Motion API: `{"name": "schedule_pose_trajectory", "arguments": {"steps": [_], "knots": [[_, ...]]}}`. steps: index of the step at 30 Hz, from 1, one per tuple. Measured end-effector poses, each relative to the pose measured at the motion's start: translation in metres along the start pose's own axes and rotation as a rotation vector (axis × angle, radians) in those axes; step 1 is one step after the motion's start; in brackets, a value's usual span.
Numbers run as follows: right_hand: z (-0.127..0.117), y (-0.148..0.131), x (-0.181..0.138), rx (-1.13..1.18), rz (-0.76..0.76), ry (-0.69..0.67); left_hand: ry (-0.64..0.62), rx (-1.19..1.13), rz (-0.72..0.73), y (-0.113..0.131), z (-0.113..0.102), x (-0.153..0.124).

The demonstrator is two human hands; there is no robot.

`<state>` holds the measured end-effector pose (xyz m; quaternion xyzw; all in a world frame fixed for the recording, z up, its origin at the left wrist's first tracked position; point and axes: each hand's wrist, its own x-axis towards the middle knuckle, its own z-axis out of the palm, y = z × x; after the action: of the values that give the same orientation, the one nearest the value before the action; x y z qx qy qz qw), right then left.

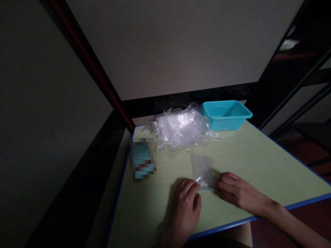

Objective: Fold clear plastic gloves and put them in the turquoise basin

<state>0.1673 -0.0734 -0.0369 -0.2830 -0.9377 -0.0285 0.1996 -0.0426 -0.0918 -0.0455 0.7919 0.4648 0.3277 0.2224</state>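
A small clear plastic bag (203, 170) lies flat on the pale table, a shiny crease near its lower left corner. My left hand (184, 205) is at that corner. Its bent fingers touch the edge, while the thumb stands apart from the index finger with a gap between them. From the other side my right hand (234, 191) reaches in, its fingers curled together on the bag's lower right edge; the fingertips are partly hidden. Beyond the bag is a heap of clear plastic bags (182, 127), loosely piled and crinkled.
A turquoise plastic basket (227, 124) stands at the back right, beside the heap. On the left lies a blurred-out, greenish rectangular object (142, 160). The table (258, 162) has a blue edge and stands against a wall panel (181, 51) with dark trim.
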Motion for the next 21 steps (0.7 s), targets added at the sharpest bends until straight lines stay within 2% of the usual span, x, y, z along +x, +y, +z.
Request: {"name": "schedule_pose_trajectory", "arguments": {"steps": [9,16,21], "knots": [[-0.008,-0.005,0.005,0.097,0.061,0.053,0.013,0.078,0.061,0.003,-0.002,0.004],[-0.007,-0.01,0.0,0.069,0.02,0.0,0.022,0.059,0.089,0.002,0.002,0.0],[-0.002,-0.013,0.0,0.063,0.02,-0.005,-0.022,0.042,0.099,0.004,0.0,-0.005]]}}
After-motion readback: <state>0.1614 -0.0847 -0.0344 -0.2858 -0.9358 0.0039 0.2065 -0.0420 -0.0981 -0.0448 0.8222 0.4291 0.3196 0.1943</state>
